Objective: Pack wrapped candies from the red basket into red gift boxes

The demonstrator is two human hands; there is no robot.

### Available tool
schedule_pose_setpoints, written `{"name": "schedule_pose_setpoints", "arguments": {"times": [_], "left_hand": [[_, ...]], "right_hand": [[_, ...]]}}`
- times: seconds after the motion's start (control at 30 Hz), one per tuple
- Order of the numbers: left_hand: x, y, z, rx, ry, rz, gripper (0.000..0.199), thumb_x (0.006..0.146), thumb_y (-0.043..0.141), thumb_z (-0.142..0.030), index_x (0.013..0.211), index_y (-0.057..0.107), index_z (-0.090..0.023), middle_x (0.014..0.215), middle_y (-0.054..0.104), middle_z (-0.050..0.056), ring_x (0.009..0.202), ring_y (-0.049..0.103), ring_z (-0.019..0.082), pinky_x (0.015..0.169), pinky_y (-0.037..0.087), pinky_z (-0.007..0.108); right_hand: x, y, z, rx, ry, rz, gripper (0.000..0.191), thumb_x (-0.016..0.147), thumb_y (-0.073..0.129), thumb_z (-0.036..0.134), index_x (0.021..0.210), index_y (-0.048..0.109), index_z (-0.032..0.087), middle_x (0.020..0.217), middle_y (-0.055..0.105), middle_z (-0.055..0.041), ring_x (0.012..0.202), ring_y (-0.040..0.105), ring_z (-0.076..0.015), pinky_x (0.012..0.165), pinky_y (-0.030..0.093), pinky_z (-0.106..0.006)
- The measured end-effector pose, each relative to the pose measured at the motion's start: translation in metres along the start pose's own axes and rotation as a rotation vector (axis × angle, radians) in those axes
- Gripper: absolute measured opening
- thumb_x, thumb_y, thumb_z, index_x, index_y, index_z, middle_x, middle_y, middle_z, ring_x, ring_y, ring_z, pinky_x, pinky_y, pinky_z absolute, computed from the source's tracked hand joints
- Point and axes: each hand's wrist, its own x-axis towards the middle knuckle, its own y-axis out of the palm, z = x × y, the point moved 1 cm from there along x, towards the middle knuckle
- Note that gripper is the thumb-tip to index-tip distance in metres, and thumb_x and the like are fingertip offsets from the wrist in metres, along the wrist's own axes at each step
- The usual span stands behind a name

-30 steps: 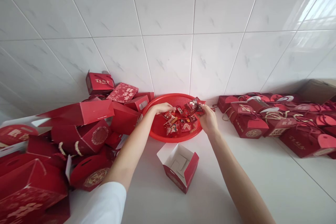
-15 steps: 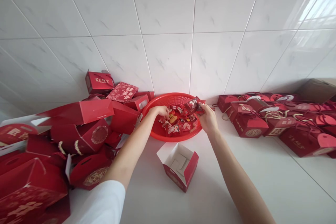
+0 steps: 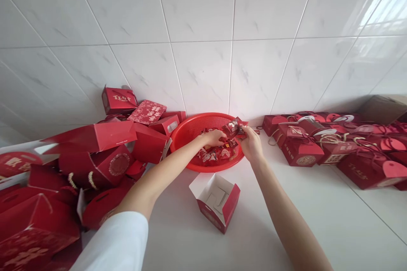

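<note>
A red mesh basket [image 3: 182,135] stands against the wall with several wrapped candies [image 3: 216,155] in its bottom. My left hand [image 3: 215,138] reaches over the middle of the basket, its fingers closed at a red wrapper; what they pinch is too small to make out. At the basket's right rim my right hand [image 3: 250,139] is closed on red candy packets [image 3: 232,128], which stick out to the left over the basket. In front of the basket sits an open red box [image 3: 218,203] with a white inside and raised flaps; no candy shows in it.
Open red boxes [image 3: 95,135] are heaped at the left, close to my left arm. Closed red gift boxes [image 3: 302,148] with cords stand in rows at the right. Behind them is a brown carton [image 3: 383,109]. A tiled wall [image 3: 203,76] rises behind the basket.
My left hand has moved right across the basket, from its left part to the middle, nearer my right hand. My right hand has hardly moved and still holds the packets.
</note>
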Motion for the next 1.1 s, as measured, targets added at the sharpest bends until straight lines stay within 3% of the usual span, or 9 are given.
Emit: {"name": "schedule_pose_setpoints", "arguments": {"times": [0.13,0.2,0.43,0.67,0.73,0.9,1.1], "left_hand": [[0.011,0.011,-0.011,0.18,0.064,0.075,0.048,0.085,0.061,-0.013,0.132,0.065,-0.026,0.125,0.07,0.008,0.109,0.067,0.025,0.091,0.052,0.031],[0.011,0.011,-0.014,0.215,0.056,0.095,0.05,0.086,0.061,-0.014,0.134,0.063,-0.026,0.125,0.069,0.009,0.108,0.067,0.025,0.089,0.052,0.032],[0.006,0.007,-0.02,0.194,0.009,0.121,0.017,0.084,0.062,-0.018,0.092,0.077,-0.02,0.097,0.074,0.007,0.092,0.068,0.025,0.078,0.05,0.03],[0.0,-0.006,-0.016,-0.02,-0.04,0.143,0.018,0.086,0.062,-0.024,0.071,0.07,-0.019,0.077,0.071,0.003,0.075,0.065,0.02,0.069,0.044,0.028],[-0.008,-0.017,-0.013,-0.112,-0.076,0.088,0.018,0.087,0.063,-0.029,0.074,0.072,-0.019,0.08,0.073,0.003,0.076,0.066,0.02,0.07,0.045,0.028],[-0.043,-0.045,-0.016,-0.389,-0.055,-0.178,0.016,0.087,0.066,-0.031,0.091,0.078,-0.021,0.093,0.078,0.001,0.088,0.069,0.02,0.076,0.05,0.026],[-0.106,-0.048,-0.041,-0.384,-0.124,-0.381,0.028,0.088,0.066,-0.034,0.112,0.077,-0.024,0.118,0.076,0.001,0.11,0.067,0.023,0.096,0.051,0.031]], "right_hand": [[0.001,-0.001,-0.001,-0.008,-0.012,0.004,0.013,0.065,0.08,0.027,0.066,0.069,0.02,0.073,0.066,0.0001,0.071,0.058,-0.0147,0.061,0.047,-0.026],[0.002,-0.002,-0.001,-0.004,-0.018,0.004,0.014,0.064,0.081,0.026,0.065,0.068,0.02,0.072,0.066,0.0001,0.071,0.057,-0.0148,0.062,0.047,-0.026],[0.002,-0.003,-0.002,-0.039,-0.026,0.002,0.019,0.063,0.082,0.029,0.061,0.064,0.022,0.069,0.064,0.0005,0.068,0.055,-0.0156,0.058,0.045,-0.027],[0.001,-0.003,-0.001,-0.07,-0.017,0.026,0.018,0.065,0.079,0.032,0.065,0.065,0.022,0.073,0.065,0.0,0.072,0.058,-0.0171,0.064,0.047,-0.029],[0.001,-0.002,-0.001,-0.062,-0.018,0.02,0.017,0.065,0.079,0.032,0.066,0.066,0.022,0.074,0.066,-0.0002,0.073,0.058,-0.0172,0.065,0.048,-0.029],[0.0,0.001,0.003,-0.031,0.029,0.03,0.017,0.066,0.078,0.032,0.067,0.065,0.021,0.074,0.066,-0.0004,0.074,0.059,-0.0169,0.067,0.05,-0.029],[-0.014,0.015,0.029,-0.057,0.07,0.119,0.017,0.068,0.08,0.033,0.072,0.067,0.022,0.079,0.067,0.0004,0.078,0.059,-0.017,0.07,0.053,-0.03]]}}
